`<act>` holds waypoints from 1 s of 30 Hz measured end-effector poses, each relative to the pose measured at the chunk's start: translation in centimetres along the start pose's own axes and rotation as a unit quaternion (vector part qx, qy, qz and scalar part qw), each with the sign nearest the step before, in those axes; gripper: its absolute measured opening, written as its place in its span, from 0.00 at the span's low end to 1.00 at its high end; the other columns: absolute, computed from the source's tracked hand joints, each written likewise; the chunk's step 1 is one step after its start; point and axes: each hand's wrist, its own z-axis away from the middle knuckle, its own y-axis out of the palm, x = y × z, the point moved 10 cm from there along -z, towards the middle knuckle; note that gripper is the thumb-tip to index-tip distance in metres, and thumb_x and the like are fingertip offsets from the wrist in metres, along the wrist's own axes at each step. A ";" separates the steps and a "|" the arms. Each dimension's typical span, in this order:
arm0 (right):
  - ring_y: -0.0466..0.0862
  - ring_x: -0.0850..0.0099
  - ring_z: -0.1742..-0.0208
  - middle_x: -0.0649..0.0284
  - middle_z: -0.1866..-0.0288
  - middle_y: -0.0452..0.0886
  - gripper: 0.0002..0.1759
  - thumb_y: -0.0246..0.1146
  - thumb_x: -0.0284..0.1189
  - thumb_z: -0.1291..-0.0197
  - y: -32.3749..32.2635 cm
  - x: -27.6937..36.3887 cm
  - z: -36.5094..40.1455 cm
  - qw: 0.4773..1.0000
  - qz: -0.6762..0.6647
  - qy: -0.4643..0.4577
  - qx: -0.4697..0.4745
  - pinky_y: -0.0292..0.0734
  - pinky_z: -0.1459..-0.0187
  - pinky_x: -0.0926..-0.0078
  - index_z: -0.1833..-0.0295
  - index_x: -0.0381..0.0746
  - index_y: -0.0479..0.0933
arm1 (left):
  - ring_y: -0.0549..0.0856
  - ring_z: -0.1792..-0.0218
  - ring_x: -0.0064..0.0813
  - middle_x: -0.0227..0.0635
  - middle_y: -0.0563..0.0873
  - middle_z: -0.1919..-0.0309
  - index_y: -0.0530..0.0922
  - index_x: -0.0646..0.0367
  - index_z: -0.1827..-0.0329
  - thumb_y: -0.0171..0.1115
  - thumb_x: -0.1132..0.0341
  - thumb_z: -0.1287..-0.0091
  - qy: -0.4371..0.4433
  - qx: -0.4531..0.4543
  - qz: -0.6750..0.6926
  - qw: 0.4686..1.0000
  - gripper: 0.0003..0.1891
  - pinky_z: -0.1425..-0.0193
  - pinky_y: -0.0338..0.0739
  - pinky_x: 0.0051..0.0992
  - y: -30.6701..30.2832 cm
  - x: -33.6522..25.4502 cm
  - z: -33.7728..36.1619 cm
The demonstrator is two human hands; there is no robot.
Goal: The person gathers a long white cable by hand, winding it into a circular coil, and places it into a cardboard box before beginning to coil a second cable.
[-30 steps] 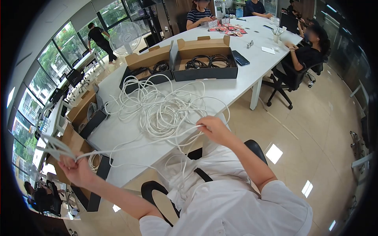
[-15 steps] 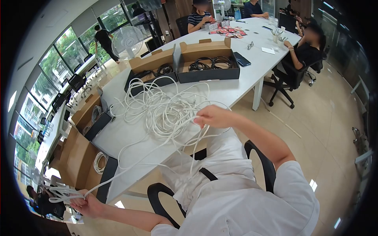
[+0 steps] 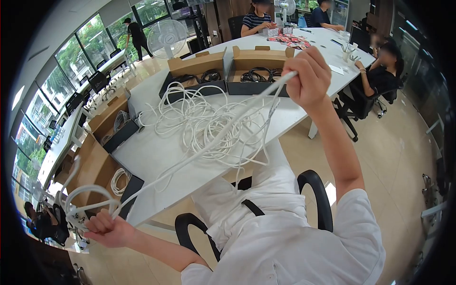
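Head view, and right up close the right hand (image 3: 308, 78) is lifted high, fingers curled tight round a taut white cable (image 3: 278, 85). That line slants down over the bench (image 3: 135, 159) to the left hand (image 3: 110, 229), fingers closed too, a few open loops (image 3: 97, 187) sprouting from its grip. So just a handful gathered, and plenty loose: a big white tangle (image 3: 206, 135) sprawls mid-bench. To the left, the nearer box (image 3: 92, 164) has a neat white coil (image 3: 114, 183) in it, the next box (image 3: 111, 111) some greyish cable; beyond the tangle, two boxes (image 3: 197, 62) (image 3: 259, 56) carry black cables (image 3: 211, 76).
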 end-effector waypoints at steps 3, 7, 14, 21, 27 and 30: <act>0.72 0.66 0.75 0.62 0.80 0.72 0.14 0.63 0.37 0.41 4.6 -2.6 3.3 0.969 -0.064 0.193 0.139 0.64 0.77 0.74 0.73 0.39 0.75 | 0.49 0.83 0.17 0.22 0.50 0.83 0.54 0.50 0.80 0.47 0.53 0.26 -0.029 -0.003 -0.109 0.994 0.24 0.77 0.46 0.22 1.9 2.1 1.5; 0.66 0.79 0.82 0.69 0.83 0.70 0.19 0.57 0.40 0.34 10.7 -3.3 11.6 0.714 -0.392 0.509 0.279 0.64 0.78 0.78 0.72 0.37 0.76 | 0.50 0.83 0.15 0.22 0.53 0.82 0.54 0.50 0.79 0.49 0.56 0.27 -0.079 0.009 -0.234 0.969 0.23 0.78 0.43 0.22 2.5 7.0 4.1; 0.59 0.86 0.81 0.78 0.85 0.58 0.19 0.51 0.40 0.29 11.3 0.4 13.2 0.418 -0.602 0.622 0.275 0.64 0.74 0.83 0.59 0.35 0.77 | 0.51 0.83 0.14 0.21 0.55 0.83 0.57 0.52 0.78 0.50 0.59 0.26 -0.177 -0.076 -0.279 0.941 0.20 0.79 0.44 0.22 2.8 13.2 9.2; 0.71 0.75 0.67 0.66 0.72 0.74 0.14 0.55 0.35 0.32 10.8 -3.7 11.5 0.774 -0.283 0.506 0.253 0.67 0.62 0.76 0.61 0.36 0.80 | 0.49 0.84 0.15 0.21 0.53 0.85 0.57 0.51 0.78 0.50 0.55 0.26 -0.380 -0.033 -0.109 0.918 0.21 0.79 0.43 0.23 4.0 17.3 12.4; 0.76 0.61 0.56 0.54 0.60 0.75 0.14 0.64 0.26 0.44 6.3 -0.7 9.6 0.910 -0.118 0.376 0.126 0.69 0.56 0.67 0.52 0.35 0.74 | 0.45 0.84 0.16 0.19 0.50 0.86 0.58 0.50 0.76 0.47 0.52 0.26 -0.366 -0.090 0.060 0.924 0.20 0.80 0.44 0.22 6.5 17.3 11.9; 0.76 0.73 0.67 0.61 0.68 0.77 0.07 0.59 0.27 0.38 2.7 0.8 13.1 0.807 -0.203 0.546 0.093 0.68 0.67 0.76 0.59 0.34 0.75 | 0.46 0.84 0.16 0.20 0.50 0.85 0.59 0.51 0.75 0.46 0.53 0.25 -0.278 -0.110 0.123 0.946 0.20 0.79 0.46 0.21 7.2 16.7 9.9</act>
